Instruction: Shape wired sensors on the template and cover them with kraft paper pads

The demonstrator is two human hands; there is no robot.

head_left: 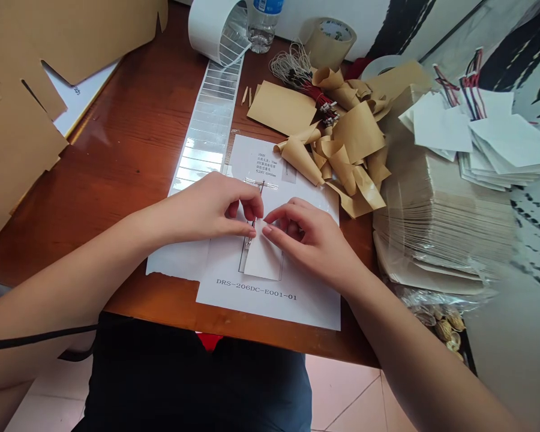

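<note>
My left hand (209,207) and my right hand (312,237) meet over a printed white sheet (270,294) marked DRS-206DC-E001-01 on the wooden table (130,150). Left fingers pinch a thin dark wire (254,223) that runs down the sheet to a small metal end. Right fingers are curled, their tips pressing the top edge of a small white paper rectangle (263,261) beside the wire.
A strip of blank labels (204,138) runs back to a roll (216,27). Curled brown paper scraps (342,150), a wire bundle (297,72), tape rolls (330,39), a bottle (263,24), stacked bags (441,222), white sheets (504,144) and cardboard (27,90) surround it.
</note>
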